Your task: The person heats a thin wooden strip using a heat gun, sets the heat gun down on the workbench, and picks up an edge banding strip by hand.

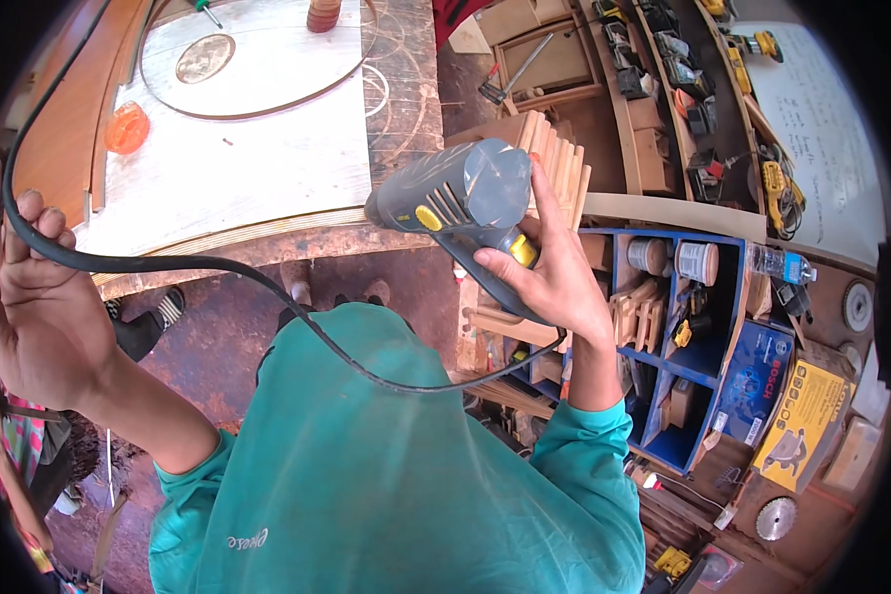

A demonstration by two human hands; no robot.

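Note:
My right hand (pixel 556 272) grips a grey corded heat gun (pixel 455 193) by its handle, thumb near a yellow switch. The tool is level with the bench edge, its narrow end pointing left and its round rear facing me. A black power cord (pixel 238 265) loops from the handle across my green top to the left. My left hand (pixel 45 307) is raised at the left, palm up, fingers apart and partly bent. The cord crosses in front of its fingers; whether it touches them, I cannot tell.
On the workbench (pixel 406 89) lie a white board (pixel 267 158), a thin hoop (pixel 257 117), an orange cup-like thing (pixel 127 128) and a round wooden piece (pixel 205 59). Blue shelving (pixel 678 371) stands right, beside stacked wooden strips (pixel 559 148). Another person's foot (pixel 171 307) shows below the bench.

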